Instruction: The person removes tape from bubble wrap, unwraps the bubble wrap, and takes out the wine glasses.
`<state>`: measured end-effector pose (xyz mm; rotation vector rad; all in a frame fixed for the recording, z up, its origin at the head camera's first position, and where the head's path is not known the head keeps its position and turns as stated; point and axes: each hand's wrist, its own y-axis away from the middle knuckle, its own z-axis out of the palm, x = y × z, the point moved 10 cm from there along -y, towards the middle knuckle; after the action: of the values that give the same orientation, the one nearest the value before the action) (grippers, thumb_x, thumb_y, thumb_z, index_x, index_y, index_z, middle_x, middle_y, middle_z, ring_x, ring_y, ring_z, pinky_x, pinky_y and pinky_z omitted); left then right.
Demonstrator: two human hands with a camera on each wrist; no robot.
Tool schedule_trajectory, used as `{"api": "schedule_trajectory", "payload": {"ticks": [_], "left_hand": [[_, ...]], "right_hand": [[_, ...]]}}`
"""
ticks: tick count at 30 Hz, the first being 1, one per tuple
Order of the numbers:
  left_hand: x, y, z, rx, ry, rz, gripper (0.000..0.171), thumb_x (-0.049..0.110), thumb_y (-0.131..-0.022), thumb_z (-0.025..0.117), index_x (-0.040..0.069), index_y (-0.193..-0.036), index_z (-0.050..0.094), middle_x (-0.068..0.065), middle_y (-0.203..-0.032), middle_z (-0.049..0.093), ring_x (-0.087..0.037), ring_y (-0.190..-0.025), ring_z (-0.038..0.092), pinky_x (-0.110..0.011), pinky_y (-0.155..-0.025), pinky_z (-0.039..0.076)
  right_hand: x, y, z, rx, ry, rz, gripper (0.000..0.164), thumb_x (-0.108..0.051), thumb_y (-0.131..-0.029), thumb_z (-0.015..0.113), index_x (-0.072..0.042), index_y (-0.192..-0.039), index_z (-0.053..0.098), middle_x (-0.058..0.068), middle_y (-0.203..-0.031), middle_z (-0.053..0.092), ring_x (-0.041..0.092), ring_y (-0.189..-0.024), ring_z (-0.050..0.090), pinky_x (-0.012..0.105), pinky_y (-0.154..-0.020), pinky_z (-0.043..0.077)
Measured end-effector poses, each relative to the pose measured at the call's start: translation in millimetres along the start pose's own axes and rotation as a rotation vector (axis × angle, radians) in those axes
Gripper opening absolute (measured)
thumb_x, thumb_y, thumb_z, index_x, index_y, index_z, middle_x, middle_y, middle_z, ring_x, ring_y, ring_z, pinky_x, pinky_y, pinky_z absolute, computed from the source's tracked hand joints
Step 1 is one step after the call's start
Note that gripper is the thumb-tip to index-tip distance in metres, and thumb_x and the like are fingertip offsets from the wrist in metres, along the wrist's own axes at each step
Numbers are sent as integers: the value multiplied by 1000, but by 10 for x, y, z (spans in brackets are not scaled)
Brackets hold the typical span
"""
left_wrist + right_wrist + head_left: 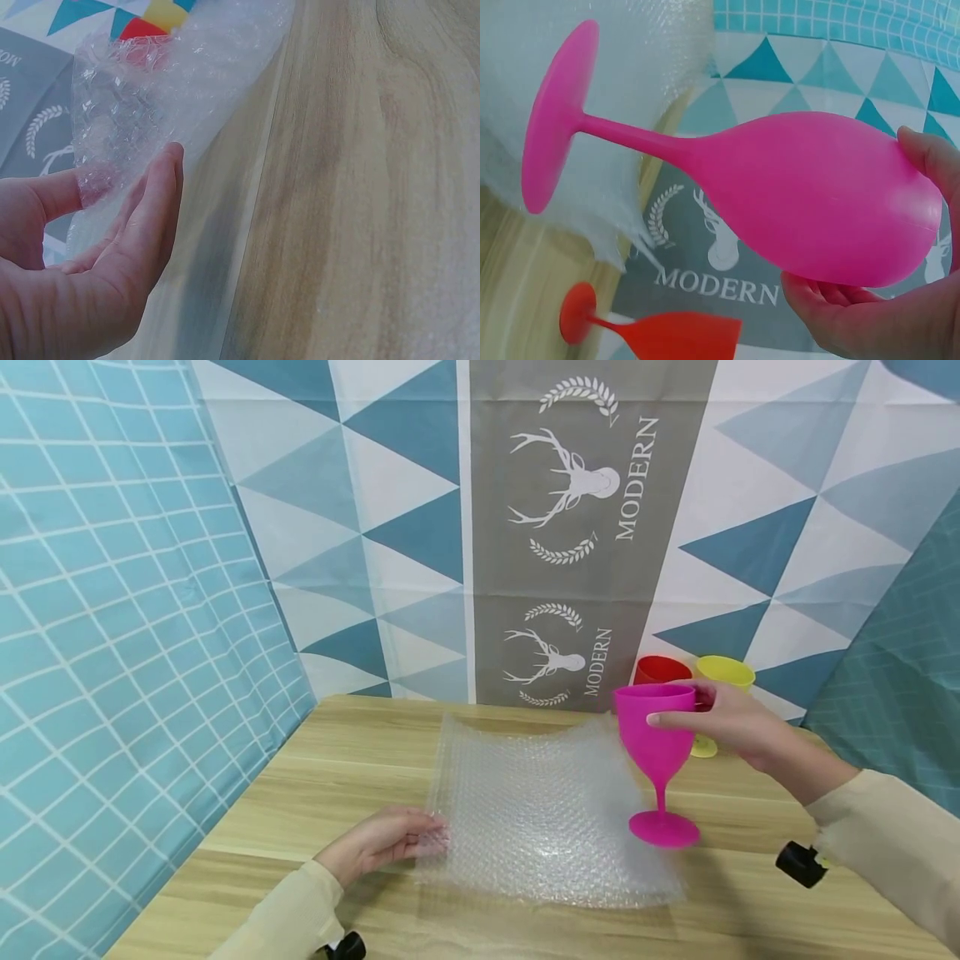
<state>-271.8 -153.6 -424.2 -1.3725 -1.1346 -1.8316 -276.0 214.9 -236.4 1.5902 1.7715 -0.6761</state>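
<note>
My right hand [722, 718] grips a bright pink plastic goblet [660, 735] near its rim, thumb on the near side. The goblet is upright, its foot above the right part of a sheet of clear bubble wrap [540, 810]. Whether the foot touches the sheet is hard to tell. At the sheet's left edge my left hand [393, 839] holds the wrap between thumb and fingers. In the left wrist view the thumb shows through the bubble wrap [135, 112], and the fingers lie on its other side. The right wrist view shows the pink goblet [817, 195] from the side.
Behind my right hand stand a red goblet [660, 668] and a yellow goblet [723, 670], both partly hidden. The wooden table [300, 802] meets a patterned cloth backdrop [405, 527] at the back and a blue checked cloth [135, 610] on the left.
</note>
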Motion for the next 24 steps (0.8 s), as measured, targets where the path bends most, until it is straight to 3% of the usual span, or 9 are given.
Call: {"api": "schedule_trajectory", "payload": {"ticks": [6,24], "left_hand": [[-2,1,-4,-2,1,1,33,5,-96,50,-16,-121,51,-4,-95,68,-11,-88,70,-26,-89,57],[16,4,5,-13,6,3,32,7,-96,51,-14,-121,51,-3,-93,69,-10,-87,69,-24,-87,57]], "right_hand": [[42,40,-159,72,86,-6,88,-41,-81,72,4,-143,28,27,-136,41,41,-116,47,34,-73,59],[256,52,-420,276,188,-37,96,-41,-77,77,6,-142,24,32,-134,40,49,-113,46,40,-69,60]]}}
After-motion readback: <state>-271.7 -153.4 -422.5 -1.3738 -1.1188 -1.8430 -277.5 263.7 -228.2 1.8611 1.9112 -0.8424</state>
